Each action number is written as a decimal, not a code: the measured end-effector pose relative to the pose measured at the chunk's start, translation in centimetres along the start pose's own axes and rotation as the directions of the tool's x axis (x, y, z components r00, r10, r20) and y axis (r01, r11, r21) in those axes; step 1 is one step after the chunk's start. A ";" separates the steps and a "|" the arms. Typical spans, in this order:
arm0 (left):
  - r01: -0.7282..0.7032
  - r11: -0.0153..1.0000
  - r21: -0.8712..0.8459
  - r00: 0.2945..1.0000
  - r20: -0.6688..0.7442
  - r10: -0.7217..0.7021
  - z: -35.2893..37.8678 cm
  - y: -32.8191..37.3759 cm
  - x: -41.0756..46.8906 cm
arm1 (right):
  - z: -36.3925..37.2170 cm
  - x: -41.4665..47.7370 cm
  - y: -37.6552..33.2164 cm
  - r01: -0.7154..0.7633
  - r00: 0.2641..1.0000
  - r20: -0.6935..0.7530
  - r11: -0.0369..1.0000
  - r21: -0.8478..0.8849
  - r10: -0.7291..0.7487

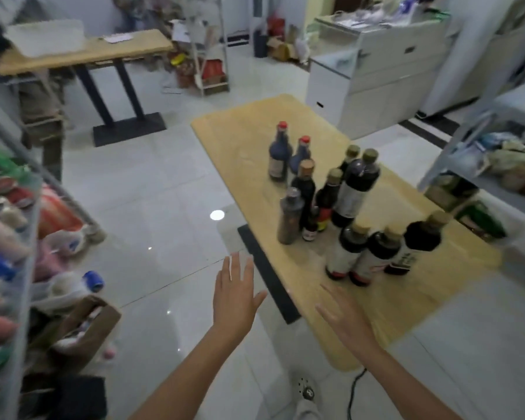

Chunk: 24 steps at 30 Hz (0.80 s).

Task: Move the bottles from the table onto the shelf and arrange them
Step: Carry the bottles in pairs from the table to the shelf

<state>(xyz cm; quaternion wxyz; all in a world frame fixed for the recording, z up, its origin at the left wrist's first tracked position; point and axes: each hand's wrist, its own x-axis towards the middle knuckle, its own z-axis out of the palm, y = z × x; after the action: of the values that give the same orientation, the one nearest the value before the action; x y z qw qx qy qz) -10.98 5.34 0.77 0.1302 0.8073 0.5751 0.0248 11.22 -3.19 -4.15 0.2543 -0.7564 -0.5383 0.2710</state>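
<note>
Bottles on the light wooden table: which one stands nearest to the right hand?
The dark bottle with a tan cap at the left end of the near row of three; its base is just beyond the right hand.

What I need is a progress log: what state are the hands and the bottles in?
left hand: open, empty, over the floor.
right hand: open, empty, over the near end of the table.
bottles: standing, capped, on the table, none held.
</note>
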 end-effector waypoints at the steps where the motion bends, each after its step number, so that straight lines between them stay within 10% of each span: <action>1: -0.029 0.997 -0.065 0.999 0.018 0.030 0.4 1.8 1.1 | -1.0 0.1 1.6 -0.064 0.997 -0.035 0.996 0.056 0.066; 11: -0.142 0.694 -0.706 0.963 0.065 0.263 3.7 15.2 11.4 | -8.5 7.9 7.5 -0.187 0.948 -0.166 0.896 0.404 0.273; 24: 0.016 0.543 -0.840 0.971 0.144 0.193 5.1 13.7 10.7 | -7.5 8.6 7.1 -0.109 0.985 -0.080 0.904 0.413 0.155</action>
<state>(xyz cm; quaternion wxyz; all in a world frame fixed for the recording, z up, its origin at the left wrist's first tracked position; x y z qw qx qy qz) 6.25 10.23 -2.09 0.5594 0.6734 0.4340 0.2126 23.50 2.22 -4.74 0.4169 -0.7353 -0.4026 0.3513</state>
